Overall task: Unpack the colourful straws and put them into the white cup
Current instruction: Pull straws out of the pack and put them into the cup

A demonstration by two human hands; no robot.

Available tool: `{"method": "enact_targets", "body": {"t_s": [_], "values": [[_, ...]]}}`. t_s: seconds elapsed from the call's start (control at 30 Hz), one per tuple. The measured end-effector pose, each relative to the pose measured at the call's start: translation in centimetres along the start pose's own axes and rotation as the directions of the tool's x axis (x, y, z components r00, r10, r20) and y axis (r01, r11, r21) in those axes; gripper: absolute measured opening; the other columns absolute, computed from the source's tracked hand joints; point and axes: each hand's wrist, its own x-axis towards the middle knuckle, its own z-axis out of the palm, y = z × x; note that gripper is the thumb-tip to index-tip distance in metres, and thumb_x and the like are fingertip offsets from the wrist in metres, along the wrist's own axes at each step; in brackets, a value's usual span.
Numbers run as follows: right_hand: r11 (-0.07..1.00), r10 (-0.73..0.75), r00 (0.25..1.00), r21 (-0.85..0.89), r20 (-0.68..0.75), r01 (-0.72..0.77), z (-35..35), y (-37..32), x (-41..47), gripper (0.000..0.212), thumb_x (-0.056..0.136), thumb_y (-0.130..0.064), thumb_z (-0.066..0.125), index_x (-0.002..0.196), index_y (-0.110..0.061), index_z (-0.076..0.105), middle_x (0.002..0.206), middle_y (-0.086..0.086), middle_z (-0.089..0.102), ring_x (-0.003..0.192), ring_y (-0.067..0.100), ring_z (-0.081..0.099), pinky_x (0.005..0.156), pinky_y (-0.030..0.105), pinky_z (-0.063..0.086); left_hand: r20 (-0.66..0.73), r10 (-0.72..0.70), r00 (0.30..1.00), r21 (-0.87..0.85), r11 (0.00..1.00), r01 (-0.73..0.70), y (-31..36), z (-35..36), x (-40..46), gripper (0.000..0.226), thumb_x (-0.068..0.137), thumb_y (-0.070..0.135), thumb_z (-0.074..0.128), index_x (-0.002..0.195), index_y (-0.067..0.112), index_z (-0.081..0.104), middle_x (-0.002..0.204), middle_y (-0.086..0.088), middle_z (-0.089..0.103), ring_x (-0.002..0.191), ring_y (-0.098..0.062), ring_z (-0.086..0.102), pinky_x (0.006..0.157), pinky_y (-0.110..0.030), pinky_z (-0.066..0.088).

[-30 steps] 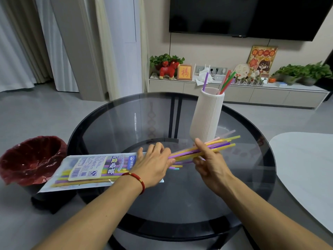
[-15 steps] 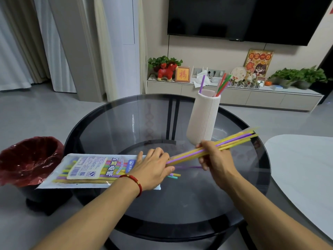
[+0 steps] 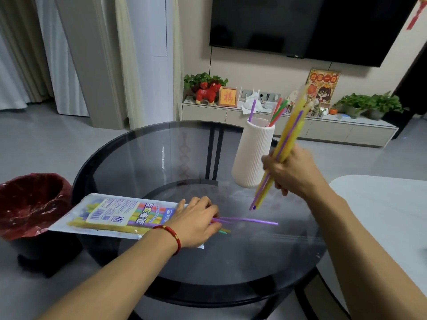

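Round dark glass table (image 3: 143, 158): far half bare; near rim open. Printed plastic straw packet (image 3: 111, 215) overhangs left edge beside red-lined bin (image 3: 30, 204). Left hand (image 3: 196, 221) presses flat on packet mouth. Right hand (image 3: 292, 173) grips yellow-and-purple straw bundle (image 3: 284, 144), tilted steeply, just beside ribbed white cup (image 3: 251, 153) holding several straws. One loose purple straw (image 3: 254, 220) lies on glass.
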Motion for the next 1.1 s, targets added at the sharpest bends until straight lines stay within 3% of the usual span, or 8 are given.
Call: {"method": "enact_targets", "body": {"t_s": [0.13,0.23,0.3,0.43,0.53,0.87,1.0,1.1], "values": [[0.99,0.065,0.991,-0.132,0.113,-0.05,4.0,1.1,-1.0,0.022,0.095,-0.019,0.059,0.077,-0.006,0.057,0.067,0.008,0.064,0.041,0.025,0.064,0.035,0.026,0.052,0.007,0.006,1.0,-0.027,1.0,-0.006,-0.2,-0.1,0.0,0.027,0.1,0.048,0.041,0.113,0.028,0.054,0.126,0.003,0.045,0.119,-0.018,0.04,0.11,-0.051,0.029],[0.988,0.038,0.999,-0.148,0.032,-0.033,4.7,1.9,-0.9,0.033,0.094,-0.02,0.06,0.064,-0.01,0.051,0.063,0.004,0.058,0.044,0.018,0.056,0.039,0.029,0.051,0.005,0.014,1.0,-0.028,1.0,-0.014,-0.3,0.0,0.1,0.027,0.1,0.047,0.042,0.114,0.029,0.055,0.126,0.003,0.046,0.119,-0.017,0.04,0.11,-0.051,0.03],[0.993,0.036,0.999,-0.114,-0.005,-0.036,4.8,2.3,-0.8,0.038,0.094,-0.022,0.06,0.062,-0.002,0.058,0.057,0.011,0.063,0.043,0.025,0.06,0.045,0.039,0.057,-0.011,0.019,1.0,-0.026,0.999,-0.019,-0.4,0.1,0.2,0.027,0.1,0.047,0.042,0.113,0.029,0.055,0.125,0.003,0.046,0.118,-0.017,0.04,0.11,-0.05,0.03],[0.991,0.132,0.991,0.024,-0.02,-0.132,5.2,2.8,-1.4,0.035,0.093,-0.02,0.06,0.068,0.001,0.071,0.04,0.004,0.061,0.027,0.01,0.054,0.033,0.022,0.048,-0.057,0.027,0.998,-0.032,0.999,-0.029,-0.4,0.5,0.5,0.027,0.1,0.047,0.041,0.113,0.029,0.056,0.123,0.005,0.047,0.116,-0.015,0.041,0.109,-0.05,0.031],[0.971,0.201,0.979,0.141,-0.035,-0.195,5.0,3.4,-1.4,0.031,0.092,-0.019,0.061,0.069,-0.002,0.073,0.043,0.008,0.065,0.029,0.013,0.057,0.037,0.028,0.054,-0.115,0.048,0.992,-0.056,0.997,-0.055,-0.2,0.7,0.9,0.024,0.101,0.044,0.042,0.115,0.029,0.056,0.122,0.005,0.048,0.116,-0.015,0.042,0.109,-0.05,0.032],[0.991,0.102,0.995,0.087,0.003,-0.102,4.5,3.6,-2.2,0.03,0.098,-0.027,0.064,0.075,-0.012,0.076,0.053,0.005,0.07,0.038,0.016,0.066,0.044,0.027,0.059,-0.259,0.047,0.965,-0.023,0.998,-0.055,0.5,1.3,1.5,0.029,0.1,0.039,0.04,0.124,0.028,0.052,0.127,0.005,0.048,0.123,-0.017,0.041,0.114,-0.052,0.024],[0.89,0.245,0.937,0.442,-0.249,-0.115,2.4,2.8,-1.2,0.033,0.089,-0.035,0.063,0.07,-0.012,0.077,0.05,0.009,0.07,0.04,0.019,0.063,0.046,0.023,0.053,-0.416,-0.021,0.909,-0.154,0.987,-0.048,1.2,0.8,1.9,0.032,0.099,0.035,0.043,0.128,0.026,0.052,0.126,0.004,0.051,0.12,-0.017,0.043,0.108,-0.042,0.035],[0.608,0.449,0.853,0.791,-0.266,-0.074,0.4,2.0,1.0,0.028,0.093,-0.024,0.064,0.077,-0.004,0.074,0.053,0.008,0.067,0.04,0.016,0.059,0.04,0.023,0.047,-0.452,-0.134,0.882,-0.333,0.943,-0.027,1.7,0.0,2.1,0.032,0.098,0.032,0.045,0.129,0.023,0.051,0.128,0.002,0.051,0.119,-0.016,0.044,0.103,-0.04,0.041]]}}
